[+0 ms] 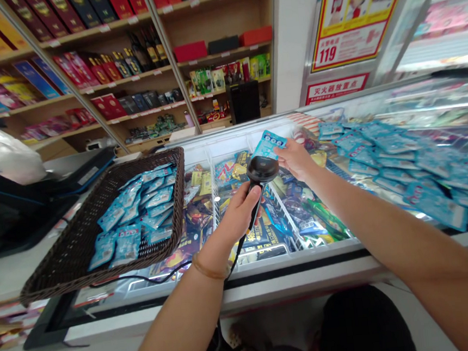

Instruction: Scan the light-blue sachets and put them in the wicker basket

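Observation:
My left hand (pixel 243 210) is wrapped around the handle of a black barcode scanner (pixel 263 168), whose cable runs down toward the freezer's front edge. Just beyond the scanner head, my right hand (pixel 296 159) pinches a blue packet (pixel 270 144) by its right side. The scanner head overlaps the packet's lower part in view, so I cannot tell whether they touch. On the left, a dark brown wicker basket (pixel 181 202) holds several similar blue packets (pixel 127 244). A loose pile of blue packets (pixel 396 153) lies on the glass to the right.
Beneath the hands is a glass-topped chest freezer (pixel 292 279), with wrapped frozen goods in white wire dividers. Dark counter equipment (pixel 11 211) stands at far left. Shelves (pixel 223 56) with boxes and bottles line the back, beside a red and yellow poster (pixel 359 17).

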A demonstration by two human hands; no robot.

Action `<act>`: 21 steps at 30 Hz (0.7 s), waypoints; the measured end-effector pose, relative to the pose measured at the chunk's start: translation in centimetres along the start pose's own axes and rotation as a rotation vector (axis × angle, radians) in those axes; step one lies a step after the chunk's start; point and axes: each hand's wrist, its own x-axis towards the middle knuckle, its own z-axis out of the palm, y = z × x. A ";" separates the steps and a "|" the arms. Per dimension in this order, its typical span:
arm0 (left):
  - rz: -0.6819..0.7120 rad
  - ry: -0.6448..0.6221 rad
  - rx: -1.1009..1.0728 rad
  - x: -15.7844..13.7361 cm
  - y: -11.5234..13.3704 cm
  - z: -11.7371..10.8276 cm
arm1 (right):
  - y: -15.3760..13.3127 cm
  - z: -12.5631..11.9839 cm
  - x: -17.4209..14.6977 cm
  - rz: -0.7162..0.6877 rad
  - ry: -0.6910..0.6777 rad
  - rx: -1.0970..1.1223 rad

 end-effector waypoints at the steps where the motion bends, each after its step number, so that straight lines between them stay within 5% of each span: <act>1: -0.002 0.028 0.002 0.0 0.3 0.0 | 0.1 0.2 0.0 0.009 0.013 0.050; 7: -0.039 0.368 -0.074 -1.3 4.9 -1.3 | -1.3 4.2 0.8 0.156 -0.034 0.166; 17: 0.063 0.760 -0.163 -7.0 11.6 -7.6 | -7.8 23.4 2.3 0.362 -0.480 0.274; 21: 0.042 0.763 -0.173 -8.2 11.3 -7.9 | -7.3 26.5 1.7 0.340 -0.494 0.221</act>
